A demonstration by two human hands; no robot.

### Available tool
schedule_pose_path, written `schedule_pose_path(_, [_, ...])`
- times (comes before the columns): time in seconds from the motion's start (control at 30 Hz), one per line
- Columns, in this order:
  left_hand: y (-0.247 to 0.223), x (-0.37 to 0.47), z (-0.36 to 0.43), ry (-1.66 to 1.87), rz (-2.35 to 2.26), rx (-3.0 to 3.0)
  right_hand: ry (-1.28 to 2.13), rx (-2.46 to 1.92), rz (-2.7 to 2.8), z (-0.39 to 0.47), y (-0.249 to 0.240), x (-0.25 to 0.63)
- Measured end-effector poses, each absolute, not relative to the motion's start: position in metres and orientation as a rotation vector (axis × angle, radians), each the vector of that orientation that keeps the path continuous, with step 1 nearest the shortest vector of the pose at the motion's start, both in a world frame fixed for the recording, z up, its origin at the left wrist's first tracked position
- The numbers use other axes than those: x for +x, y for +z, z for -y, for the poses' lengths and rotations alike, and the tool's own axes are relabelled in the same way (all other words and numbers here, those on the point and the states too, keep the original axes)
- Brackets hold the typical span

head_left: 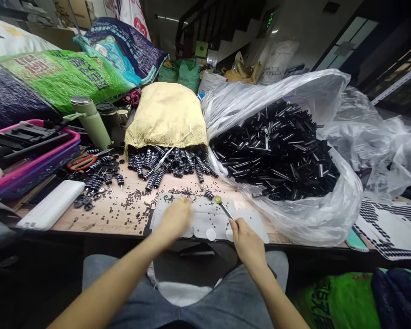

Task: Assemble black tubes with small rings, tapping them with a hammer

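My right hand [249, 244] is closed around the lower end of a thin shiny rod [228, 212] with a round yellow-green end. That end is over the grey mat [205, 219] at the table's front edge. Just left of it lies a small black ribbed piece [208, 195] with a thin pin. My left hand [176, 218] is over the mat's left part, smeared by motion, so its fingers and anything in them cannot be made out. Many tiny black rings [137, 201] are scattered on the table and mat.
Black ribbed rods [178, 162] spill from a yellow sack [167, 114]. A clear plastic bag [315, 228] of black tubular parts [277, 155] lies to its right. Leftward are red-handled scissors [82, 162], a white power bank-like block [51, 204], a green flask [92, 123] and a pink-rimmed basket [41, 157].
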State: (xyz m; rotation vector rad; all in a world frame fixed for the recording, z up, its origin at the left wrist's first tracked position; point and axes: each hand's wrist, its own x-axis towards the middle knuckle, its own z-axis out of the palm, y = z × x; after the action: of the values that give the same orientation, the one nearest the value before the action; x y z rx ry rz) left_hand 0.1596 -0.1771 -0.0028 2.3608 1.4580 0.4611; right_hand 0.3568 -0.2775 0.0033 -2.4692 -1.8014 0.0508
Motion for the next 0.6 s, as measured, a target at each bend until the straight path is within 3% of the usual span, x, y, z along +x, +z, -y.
schedule_pose_path(0.07, [-0.002,0.144,0.138,0.560,-1.903,2.189,-0.026,-2.483,1.808,0.272,-0.009,0.373])
schedule_pose_path(0.17, [-0.010,0.132,0.083,0.506,-2.060,2.172,-0.175,-2.323,1.810,0.251,-0.015,0.390])
schedule_pose_path(0.3, [-0.021,0.141,0.057,0.433,-1.991,2.179,-0.283,-2.079,1.656,0.197,0.001,0.409])
schedule_pose_path(0.47, [-0.024,0.145,0.077,0.516,-1.882,2.138,-0.151,-1.932,1.702,0.151,0.018,0.423])
schedule_pose_path(0.6, [-0.014,0.150,0.115,0.818,-1.488,1.551,0.039,-1.805,1.654,0.164,0.013,0.399])
